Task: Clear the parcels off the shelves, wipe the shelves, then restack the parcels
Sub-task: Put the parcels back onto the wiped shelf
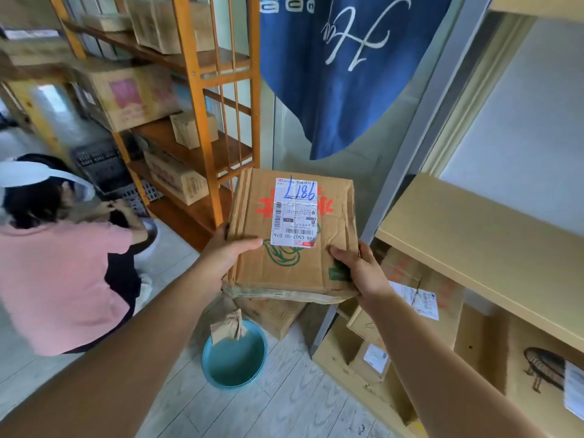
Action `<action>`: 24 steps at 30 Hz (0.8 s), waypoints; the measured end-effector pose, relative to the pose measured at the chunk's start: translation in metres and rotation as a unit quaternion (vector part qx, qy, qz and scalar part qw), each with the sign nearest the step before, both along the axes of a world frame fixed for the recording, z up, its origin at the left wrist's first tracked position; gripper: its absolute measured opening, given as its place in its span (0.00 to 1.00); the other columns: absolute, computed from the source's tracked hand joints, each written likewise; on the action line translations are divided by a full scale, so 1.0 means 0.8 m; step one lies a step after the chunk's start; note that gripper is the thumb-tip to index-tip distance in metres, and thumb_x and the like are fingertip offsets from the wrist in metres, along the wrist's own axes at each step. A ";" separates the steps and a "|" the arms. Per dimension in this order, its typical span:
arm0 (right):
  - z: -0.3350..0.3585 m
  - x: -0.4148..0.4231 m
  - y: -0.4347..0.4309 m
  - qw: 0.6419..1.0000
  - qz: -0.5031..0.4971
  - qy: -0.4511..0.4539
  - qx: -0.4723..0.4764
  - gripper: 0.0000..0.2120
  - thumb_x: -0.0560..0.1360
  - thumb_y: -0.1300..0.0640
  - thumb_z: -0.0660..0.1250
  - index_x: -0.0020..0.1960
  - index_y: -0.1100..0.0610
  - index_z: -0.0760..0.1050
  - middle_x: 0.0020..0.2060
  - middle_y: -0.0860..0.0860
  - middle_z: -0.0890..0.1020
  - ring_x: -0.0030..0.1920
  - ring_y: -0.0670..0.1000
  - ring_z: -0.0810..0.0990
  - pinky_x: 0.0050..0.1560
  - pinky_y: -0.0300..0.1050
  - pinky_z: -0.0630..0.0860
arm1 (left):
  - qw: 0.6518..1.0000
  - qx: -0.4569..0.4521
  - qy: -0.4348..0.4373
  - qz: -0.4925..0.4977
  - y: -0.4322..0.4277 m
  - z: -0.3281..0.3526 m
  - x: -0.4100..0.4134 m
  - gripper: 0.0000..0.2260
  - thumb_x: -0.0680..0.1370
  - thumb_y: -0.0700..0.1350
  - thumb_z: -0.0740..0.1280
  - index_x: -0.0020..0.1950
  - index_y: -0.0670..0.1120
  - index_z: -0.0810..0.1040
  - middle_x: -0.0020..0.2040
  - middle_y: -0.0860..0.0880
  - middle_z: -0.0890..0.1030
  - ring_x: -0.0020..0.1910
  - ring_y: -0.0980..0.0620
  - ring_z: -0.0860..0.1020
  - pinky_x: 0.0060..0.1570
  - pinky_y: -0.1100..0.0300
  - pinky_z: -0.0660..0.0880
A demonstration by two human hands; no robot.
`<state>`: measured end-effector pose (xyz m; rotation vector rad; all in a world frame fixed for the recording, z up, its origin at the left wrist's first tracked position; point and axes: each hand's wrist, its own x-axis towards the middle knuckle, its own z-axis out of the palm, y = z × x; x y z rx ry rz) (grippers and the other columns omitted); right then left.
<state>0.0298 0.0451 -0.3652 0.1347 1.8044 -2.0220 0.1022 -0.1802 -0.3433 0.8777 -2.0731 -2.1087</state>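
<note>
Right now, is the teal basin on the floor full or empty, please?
Partly filled: greenish water covers the basin's bottom, well below the rim.

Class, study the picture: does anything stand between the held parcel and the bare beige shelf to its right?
Nothing visible does. Left hand and right hand hold the parcel in open air beside the beige shelf, whose visible board is bare.

The premises are a parcel storeroom or courier pick-up point. An orange wooden rack (202, 90) holds taped cardboard cartons (132, 96) on several tiers. A pale shelf unit (474, 235) at right holds more labelled parcels (420, 289). One carton (294, 235) carries a barcoded shipping label (295, 213) with a handwritten number.
</note>
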 end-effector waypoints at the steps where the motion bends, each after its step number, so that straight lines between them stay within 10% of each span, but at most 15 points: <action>1: 0.000 -0.004 -0.005 1.000 -0.003 -0.002 0.005 0.41 0.58 0.50 0.76 0.68 0.53 0.66 0.56 0.51 0.80 0.55 0.54 0.80 0.61 0.55 0.74 | 1.000 0.000 -0.001 -0.004 -0.005 -0.003 -0.006 0.29 0.70 0.44 0.74 0.69 0.51 0.68 0.57 0.50 0.78 0.59 0.46 0.76 0.63 0.44 0.70; 24: -0.069 -0.102 -0.163 0.960 -0.270 -0.073 0.028 0.29 0.70 0.56 0.73 0.68 0.51 0.66 0.57 0.53 0.79 0.55 0.55 0.79 0.59 0.56 0.76 | 0.970 -0.029 -0.070 -0.233 -0.170 -0.054 -0.245 0.24 0.70 0.45 0.75 0.62 0.52 0.70 0.47 0.54 0.78 0.48 0.51 0.76 0.55 0.53 0.73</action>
